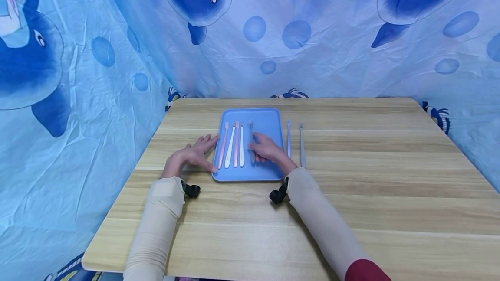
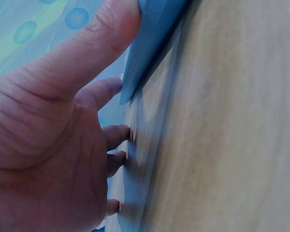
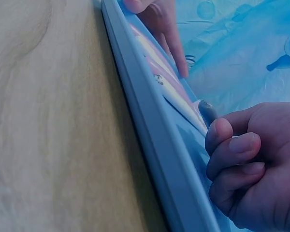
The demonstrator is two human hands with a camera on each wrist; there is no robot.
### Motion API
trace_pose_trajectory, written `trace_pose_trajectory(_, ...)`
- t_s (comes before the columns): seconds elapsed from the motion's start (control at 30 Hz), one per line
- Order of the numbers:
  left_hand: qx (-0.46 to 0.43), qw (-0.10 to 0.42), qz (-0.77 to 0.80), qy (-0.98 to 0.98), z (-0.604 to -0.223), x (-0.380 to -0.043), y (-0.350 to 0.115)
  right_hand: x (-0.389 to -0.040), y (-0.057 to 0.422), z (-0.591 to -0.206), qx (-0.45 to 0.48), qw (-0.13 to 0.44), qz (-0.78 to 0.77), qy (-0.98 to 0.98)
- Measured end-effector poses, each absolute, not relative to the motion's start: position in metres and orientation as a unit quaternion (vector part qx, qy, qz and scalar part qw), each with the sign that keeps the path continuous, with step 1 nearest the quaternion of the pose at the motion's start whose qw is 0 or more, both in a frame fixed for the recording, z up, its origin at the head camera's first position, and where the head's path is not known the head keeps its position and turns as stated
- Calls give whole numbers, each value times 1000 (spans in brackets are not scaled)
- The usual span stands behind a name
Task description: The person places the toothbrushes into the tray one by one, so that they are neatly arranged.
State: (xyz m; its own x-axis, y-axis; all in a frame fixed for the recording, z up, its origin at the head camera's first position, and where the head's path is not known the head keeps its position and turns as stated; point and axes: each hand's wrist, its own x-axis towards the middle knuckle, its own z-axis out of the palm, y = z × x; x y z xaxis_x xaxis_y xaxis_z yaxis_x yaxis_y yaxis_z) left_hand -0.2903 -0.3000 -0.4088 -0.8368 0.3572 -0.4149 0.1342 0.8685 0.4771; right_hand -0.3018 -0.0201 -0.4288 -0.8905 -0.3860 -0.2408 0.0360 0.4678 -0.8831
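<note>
A blue tray (image 1: 269,118) lies on the table with pink and white toothbrushes side by side in its left half, among them a pink toothbrush (image 1: 223,148) at the left and a white toothbrush (image 1: 241,151) at the right. My left hand (image 1: 195,153) is spread at the tray's left edge, thumb and index finger touching the rim (image 2: 150,43). Over the tray's right half, my right hand (image 1: 267,147) pinches a grey toothbrush (image 1: 251,127) with curled fingers. Its handle end (image 3: 208,110) pokes out beside the fingers in the right wrist view; the rest is mostly hidden there.
Right of the tray, a bluish toothbrush (image 1: 288,138) and a grey-blue toothbrush (image 1: 302,146) lie on the wooden table (image 1: 371,177). My right forearm (image 1: 320,216) passes close to their lower ends. A blue dolphin-print curtain (image 1: 332,68) hangs behind and to the sides.
</note>
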Motion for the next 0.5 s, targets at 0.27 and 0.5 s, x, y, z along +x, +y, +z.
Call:
trace_pose_trajectory(0.27,129,257,219,932,-408,-290,-299,-302,-25,-427,-109,213,-485,841)
trace_pose_trajectory(0.5,125,257,219,933,-405,-288,-298,-301,-31,-426,-109,213,-480,844)
